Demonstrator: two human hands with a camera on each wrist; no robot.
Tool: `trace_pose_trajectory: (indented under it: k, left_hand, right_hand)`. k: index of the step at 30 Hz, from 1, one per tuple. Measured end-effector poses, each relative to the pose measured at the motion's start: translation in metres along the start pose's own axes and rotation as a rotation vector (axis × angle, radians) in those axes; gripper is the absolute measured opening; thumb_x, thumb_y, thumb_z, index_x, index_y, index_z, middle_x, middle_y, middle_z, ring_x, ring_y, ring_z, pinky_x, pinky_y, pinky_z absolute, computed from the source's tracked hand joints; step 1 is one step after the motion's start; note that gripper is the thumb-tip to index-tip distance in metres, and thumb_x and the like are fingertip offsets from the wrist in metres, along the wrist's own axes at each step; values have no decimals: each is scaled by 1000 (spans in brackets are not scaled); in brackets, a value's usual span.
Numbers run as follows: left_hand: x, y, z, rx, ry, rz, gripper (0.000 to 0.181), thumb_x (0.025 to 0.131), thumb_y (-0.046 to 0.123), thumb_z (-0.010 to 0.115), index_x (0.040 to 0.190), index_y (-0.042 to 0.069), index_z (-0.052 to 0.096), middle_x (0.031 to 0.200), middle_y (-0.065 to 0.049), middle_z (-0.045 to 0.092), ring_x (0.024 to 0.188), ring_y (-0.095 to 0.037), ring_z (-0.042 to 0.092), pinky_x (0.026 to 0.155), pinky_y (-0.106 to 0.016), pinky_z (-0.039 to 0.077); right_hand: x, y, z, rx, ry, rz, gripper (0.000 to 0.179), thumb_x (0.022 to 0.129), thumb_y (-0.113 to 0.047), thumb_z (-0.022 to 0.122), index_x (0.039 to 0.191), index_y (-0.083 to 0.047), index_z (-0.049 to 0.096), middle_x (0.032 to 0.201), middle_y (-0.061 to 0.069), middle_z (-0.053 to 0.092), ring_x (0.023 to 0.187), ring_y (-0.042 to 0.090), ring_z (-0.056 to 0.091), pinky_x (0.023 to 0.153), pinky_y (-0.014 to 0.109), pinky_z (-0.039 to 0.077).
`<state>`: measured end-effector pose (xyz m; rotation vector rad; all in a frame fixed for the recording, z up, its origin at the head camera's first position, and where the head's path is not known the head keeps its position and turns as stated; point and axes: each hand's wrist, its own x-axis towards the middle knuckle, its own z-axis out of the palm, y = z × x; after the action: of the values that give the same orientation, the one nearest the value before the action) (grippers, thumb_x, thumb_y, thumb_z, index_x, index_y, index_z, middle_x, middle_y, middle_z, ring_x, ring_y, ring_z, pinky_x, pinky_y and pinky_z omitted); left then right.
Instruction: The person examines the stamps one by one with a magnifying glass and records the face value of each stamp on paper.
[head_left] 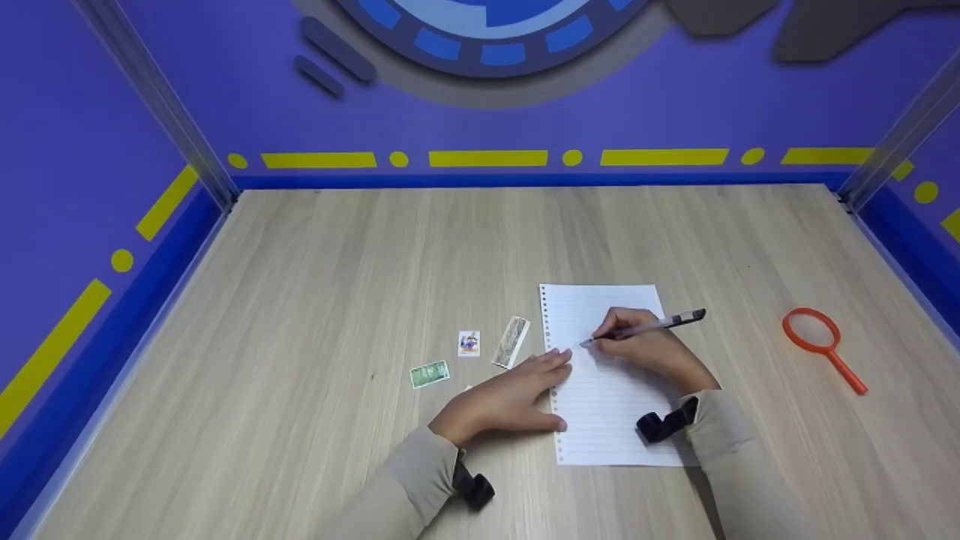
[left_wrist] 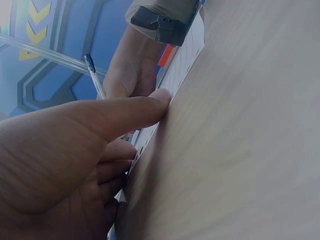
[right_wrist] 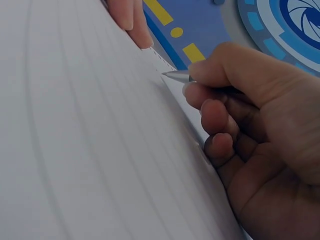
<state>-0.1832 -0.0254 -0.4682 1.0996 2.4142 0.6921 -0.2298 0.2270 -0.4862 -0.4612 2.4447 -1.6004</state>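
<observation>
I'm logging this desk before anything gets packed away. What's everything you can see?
lined paper: 1, white, under the hands
pen: 1, clear and black, in the right fingers, tip at the paper
green stamp: 1, left of the paper
picture stamp: 1, white with a multicoloured image, beside the green one
long stamp: 1, greyish with white border, nearest the paper
magnifying glass: 1, orange, far right
table: 1, pale wood, beneath everything
wall panels: 3, blue-purple with yellow marks, back and sides
posts: 2, grey, back corners
wrist devices: 2, black, one per wrist
sleeves: 2, beige
left hand: 1, at the paper's left edge
right hand: 1, holding the pen
</observation>
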Motion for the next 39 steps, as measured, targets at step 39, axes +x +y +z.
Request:
trace_pose_trajectory:
  k: [39]
  left_hand:
    - [0, 0, 0, 2, 2, 4, 78, 88, 34, 67, 150, 4, 30, 161, -6, 18, 150, -20, 13, 123, -32, 12]
  right_hand:
    - [1, 3, -2, -6, -11, 32, 9, 83, -7, 70, 91, -5, 68, 89, 4, 67, 77, 8, 54, 67, 18, 43]
